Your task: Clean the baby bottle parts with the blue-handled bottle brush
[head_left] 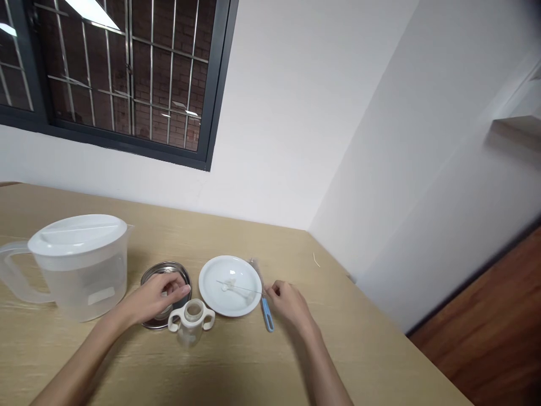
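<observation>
My right hand is closed in a pinch at the right edge of a white plate. From its fingertips a thin wire-like stick reaches left across the plate; its exact kind is too fine to make out. Small whitish pieces lie in the plate. Beside my right fingers, a brush with a blue handle rests on the table. My left hand hovers over a round metal bowl, fingers loosely curled, thumb apart, nothing visible in them. Just right of it stands a clear two-handled baby bottle, uncapped.
A lidded translucent pitcher with liquid stands at the left of the wooden table. A small pale strip lies near the table's right edge. Behind are a white wall and a barred window.
</observation>
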{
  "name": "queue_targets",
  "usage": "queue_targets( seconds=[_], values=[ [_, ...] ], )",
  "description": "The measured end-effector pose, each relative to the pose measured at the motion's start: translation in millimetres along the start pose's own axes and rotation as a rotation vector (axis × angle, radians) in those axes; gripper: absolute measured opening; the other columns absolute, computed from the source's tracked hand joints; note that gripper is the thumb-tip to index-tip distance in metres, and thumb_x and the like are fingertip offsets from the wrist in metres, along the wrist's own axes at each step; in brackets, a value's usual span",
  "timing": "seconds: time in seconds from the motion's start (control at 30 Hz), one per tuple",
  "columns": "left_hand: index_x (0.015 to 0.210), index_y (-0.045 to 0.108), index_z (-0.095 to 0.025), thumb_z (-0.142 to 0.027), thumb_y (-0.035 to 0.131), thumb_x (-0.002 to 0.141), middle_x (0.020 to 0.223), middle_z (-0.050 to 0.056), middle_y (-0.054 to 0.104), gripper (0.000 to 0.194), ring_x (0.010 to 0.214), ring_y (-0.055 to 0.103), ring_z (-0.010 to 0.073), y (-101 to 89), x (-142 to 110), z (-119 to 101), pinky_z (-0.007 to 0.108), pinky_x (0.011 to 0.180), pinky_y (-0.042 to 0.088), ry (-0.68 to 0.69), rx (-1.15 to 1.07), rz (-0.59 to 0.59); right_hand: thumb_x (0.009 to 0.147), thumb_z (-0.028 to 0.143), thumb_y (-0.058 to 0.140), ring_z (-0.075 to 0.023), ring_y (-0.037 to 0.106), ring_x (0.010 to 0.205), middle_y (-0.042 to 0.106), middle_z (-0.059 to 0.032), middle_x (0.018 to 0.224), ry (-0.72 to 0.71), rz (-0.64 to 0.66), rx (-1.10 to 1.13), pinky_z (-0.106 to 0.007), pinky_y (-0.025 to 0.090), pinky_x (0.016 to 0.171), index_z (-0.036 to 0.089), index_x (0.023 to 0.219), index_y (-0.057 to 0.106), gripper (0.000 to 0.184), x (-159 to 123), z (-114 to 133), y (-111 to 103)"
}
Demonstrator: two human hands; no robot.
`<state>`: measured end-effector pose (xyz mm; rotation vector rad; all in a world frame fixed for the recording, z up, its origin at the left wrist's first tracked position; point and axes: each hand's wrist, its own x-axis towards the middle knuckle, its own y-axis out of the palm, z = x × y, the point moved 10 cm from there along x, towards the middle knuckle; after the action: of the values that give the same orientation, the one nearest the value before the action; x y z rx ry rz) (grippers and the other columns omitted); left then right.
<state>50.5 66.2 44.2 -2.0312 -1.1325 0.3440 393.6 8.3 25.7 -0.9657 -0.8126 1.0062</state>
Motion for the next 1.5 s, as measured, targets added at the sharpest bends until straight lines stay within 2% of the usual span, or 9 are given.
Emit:
queue_targets(
  seconds=[0.17, 0.33, 0.43, 0.6, 0.87, 1.0, 1.17, 1.37, 1.5],
  values=[
    [0.085, 0.065, -0.02, -0.057, 0.043, 0.09, 0.083, 0.004, 0.068, 0.044, 0.077, 0.061, 0.0203, -1.4, -0.4, 1.2, 0.028, 0.07, 0.044, 0.001, 0.004, -0.02, 0.09, 0.041, 0.049, -0.0139, 0.055, 0.063, 0.069, -0.004, 0.072, -0.027, 0.043, 0.039, -0.023, 0.027, 0.054, 0.018, 0.069, 0.063, 0.033, -2.1, -0.9, 3.9],
    [0.086, 0.066, -0.02, -0.053, 0.045, 0.09, 0.088, 0.004, 0.07, 0.039, 0.08, 0.061, 0.0201, -11.3, 0.0, -3.0, 0.027, 0.071, 0.044, 0.022, 0.036, -0.1, 0.08, 0.052, 0.06, -0.0119, 0.049, 0.051, 0.061, -0.0001, 0.056, -0.095, 0.221, -0.023, -0.024, 0.025, 0.05, 0.019, 0.057, 0.058, 0.04, -6.7, 4.4, 30.1],
    [0.089, 0.068, -0.021, -0.052, 0.048, 0.089, 0.089, 0.004, 0.072, 0.037, 0.083, 0.062, 0.0213, -20.1, 0.3, -4.9, 0.027, 0.071, 0.044, 0.019, 0.046, -0.175, 0.077, 0.054, 0.062, -0.014, 0.055, 0.057, 0.065, -0.0011, 0.065, -0.099, 0.195, -0.087, -0.024, 0.027, 0.052, 0.02, 0.069, 0.062, 0.035, -4.7, 4.8, 37.0],
    [0.09, 0.068, -0.02, -0.058, 0.045, 0.09, 0.089, 0.003, 0.073, 0.044, 0.085, 0.064, 0.0216, -23.3, 12.0, -14.6, 0.029, 0.077, 0.045, -0.004, -0.019, -0.219, 0.084, 0.038, 0.056, -0.0189, 0.064, 0.079, 0.071, -0.0059, 0.088, -0.077, 0.147, -0.067, -0.024, 0.032, 0.059, 0.021, 0.087, 0.064, 0.02, 0.4, -1.4, 37.8],
    [0.087, 0.068, -0.021, -0.067, 0.048, 0.08, 0.089, 0.007, 0.074, 0.05, 0.083, 0.066, 0.0253, 23.8, 88.2, -65.8, 0.03, 0.066, 0.042, -0.023, 0.37, 0.034, 0.094, 0.036, 0.044, -0.0233, 0.065, 0.086, 0.069, -0.0124, 0.095, 0.017, 0.023, -0.05, -0.027, 0.035, 0.064, 0.018, 0.096, 0.06, 0.024, 5.9, -17.3, 12.8],
    [0.094, 0.07, -0.021, -0.064, 0.06, 0.071, 0.096, 0.01, 0.075, 0.05, 0.085, 0.068, 0.0288, 53.7, 122.6, -66.7, 0.031, 0.064, 0.043, -0.071, 0.478, 0.163, 0.095, 0.037, 0.044, -0.023, 0.065, 0.089, 0.069, -0.0125, 0.098, 0.075, -0.034, -0.029, -0.027, 0.035, 0.065, 0.018, 0.098, 0.059, 0.024, 8.6, -22.9, 2.7],
    [0.098, 0.07, -0.018, -0.061, 0.068, 0.061, 0.105, 0.015, 0.074, 0.056, 0.094, 0.068, 0.0341, 78.5, 141.2, -64.8, 0.035, 0.072, 0.047, -0.096, 0.546, 0.214, 0.096, 0.037, 0.043, -0.0219, 0.066, 0.09, 0.07, -0.0118, 0.097, 0.11, -0.083, 0.012, -0.026, 0.034, 0.066, 0.018, 0.1, 0.058, 0.024, 9.6, -25.0, -9.7],
    [0.108, 0.066, -0.018, -0.059, 0.074, 0.053, 0.114, 0.016, 0.071, 0.069, 0.103, 0.066, 0.0345, 90.1, 154.4, -60.9, 0.035, 0.077, 0.049, -0.137, 0.581, 0.209, 0.096, 0.037, 0.045, -0.0216, 0.066, 0.087, 0.071, -0.0115, 0.096, 0.109, -0.107, 0.05, -0.026, 0.034, 0.064, 0.019, 0.098, 0.059, 0.023, 6.2, -24.0, -18.1],
    [0.105, 0.066, -0.019, -0.054, 0.071, 0.059, 0.109, 0.013, 0.073, 0.058, 0.098, 0.068, 0.0305, 91.2, 163.3, -53.0, 0.032, 0.073, 0.049, -0.174, 0.566, 0.207, 0.096, 0.038, 0.046, -0.0219, 0.066, 0.089, 0.071, -0.0106, 0.096, 0.108, -0.121, 0.068, -0.026, 0.034, 0.066, 0.02, 0.098, 0.059, 0.022, 6.1, -25.2, -19.8]
  ],
)
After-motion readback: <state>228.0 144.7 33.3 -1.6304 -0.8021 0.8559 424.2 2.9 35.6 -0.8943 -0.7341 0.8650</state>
